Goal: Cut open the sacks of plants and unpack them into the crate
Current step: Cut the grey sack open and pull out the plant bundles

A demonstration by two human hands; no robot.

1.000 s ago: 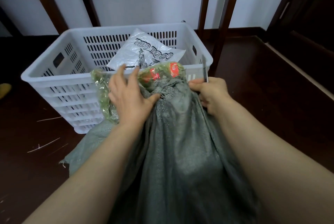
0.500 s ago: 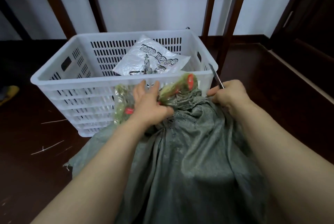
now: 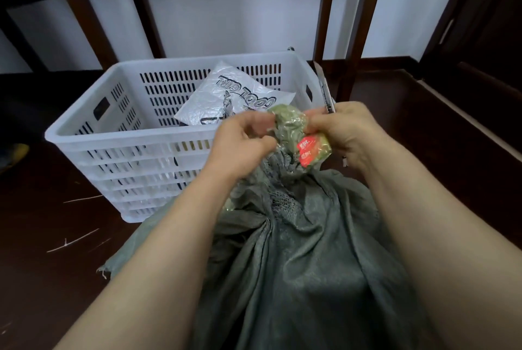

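Two hands pinch plant packet (image 3: pixel 292 130) above sack (image 3: pixel 296 265): left hand (image 3: pixel 240 146), right hand (image 3: pixel 348 130) also gripping knife (image 3: pixel 324 90); crate (image 3: pixel 135 139) behind.

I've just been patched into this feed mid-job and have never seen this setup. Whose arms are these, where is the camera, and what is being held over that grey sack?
There is no machine here. A person works with bare hands, and the single camera sits on their head, looking forward and down, so both forearms run up from the bottom edge. The left hand and right hand both pinch a clear-wrapped packet of green plants with a red label. They hold it just above the gathered mouth of the grey-green woven sack, which sits on the dark floor. The right hand also grips a utility knife, its blade pointing up. Behind the hands stands a white slotted crate, and a printed plastic bag lies inside it. The packet is not yet in the crate.
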